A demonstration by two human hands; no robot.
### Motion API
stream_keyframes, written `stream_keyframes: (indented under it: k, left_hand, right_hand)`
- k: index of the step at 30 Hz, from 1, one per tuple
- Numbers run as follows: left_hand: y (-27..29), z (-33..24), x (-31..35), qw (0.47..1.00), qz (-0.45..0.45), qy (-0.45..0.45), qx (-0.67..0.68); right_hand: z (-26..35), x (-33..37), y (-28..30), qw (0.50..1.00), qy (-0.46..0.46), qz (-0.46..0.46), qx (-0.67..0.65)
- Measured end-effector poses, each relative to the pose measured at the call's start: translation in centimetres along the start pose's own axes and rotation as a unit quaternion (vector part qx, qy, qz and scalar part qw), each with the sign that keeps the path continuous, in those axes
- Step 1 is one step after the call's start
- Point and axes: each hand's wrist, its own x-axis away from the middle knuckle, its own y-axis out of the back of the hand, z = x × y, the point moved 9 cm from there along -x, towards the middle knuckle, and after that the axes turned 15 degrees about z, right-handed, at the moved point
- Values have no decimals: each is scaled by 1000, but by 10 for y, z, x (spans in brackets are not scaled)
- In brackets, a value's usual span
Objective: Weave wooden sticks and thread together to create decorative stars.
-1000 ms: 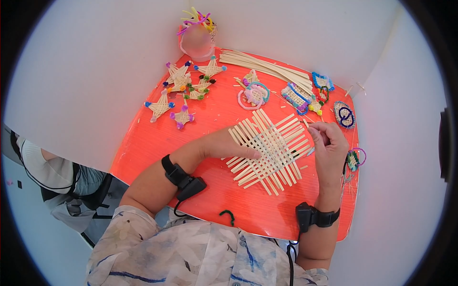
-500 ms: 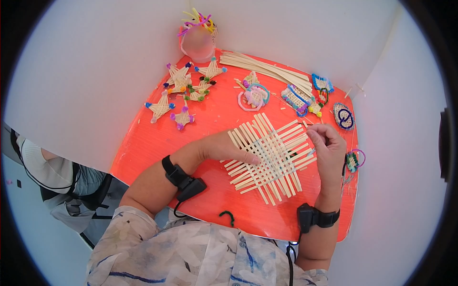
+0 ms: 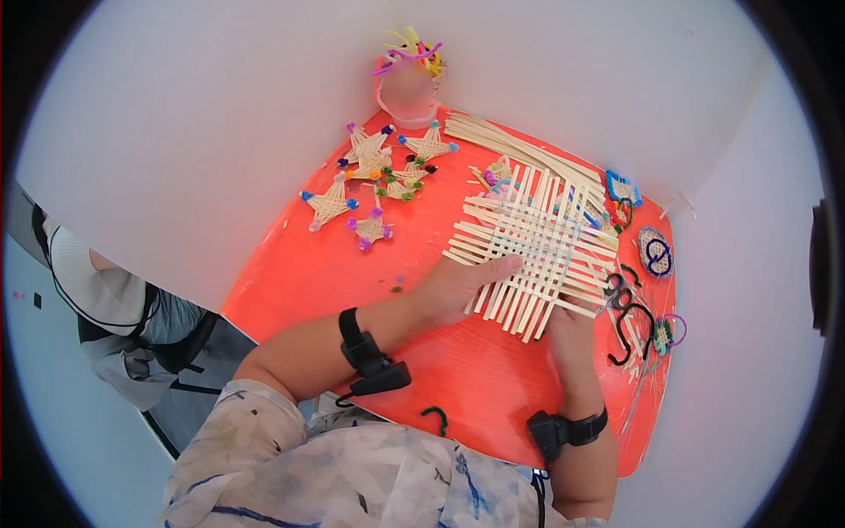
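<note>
A woven mat of pale flat wooden strips (image 3: 550, 233), its loose ends sticking out on all sides, is held above the red table. My left hand (image 3: 458, 286) grips its lower left side, the thumb lying across the top and the fingers underneath. My right hand (image 3: 570, 334) is at the mat's lower right edge, reaching under it. The strips hide its fingers, so I cannot tell whether they grip it. Black curled pipe cleaners (image 3: 629, 321) lie just right of that hand, beside thin pale offcuts.
Several small woven stars (image 3: 330, 204) with coloured tips lie at the far left of the red table (image 3: 317, 290). Behind them stands a cup of pipe cleaners (image 3: 407, 88). Loose strips (image 3: 519, 145) line the back edge. A dark green pipe cleaner (image 3: 436, 418) lies near the front edge. White partitions surround the table.
The mat has turned and risen to the upper right in view. My right hand has gone from beside its right edge to underneath it. The black pipe cleaners now show.
</note>
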Motion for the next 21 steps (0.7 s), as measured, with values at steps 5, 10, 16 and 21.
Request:
stream_keyframes:
  k: [5,10,16,21]
  left_hand:
    - [30,-4,8,995,-86,-40,-11]
    - [42,-13,11,988,-128,-82,-13]
    - [42,-16,15,985,-146,-94,9]
    - [47,-10,11,982,-157,-101,4]
  right_hand:
    - [12,1,-39,993,-4,99,57]
    - [26,3,-53,987,-9,106,123]
    - [31,2,-54,984,-22,108,139]
    - [36,2,-57,979,7,118,167]
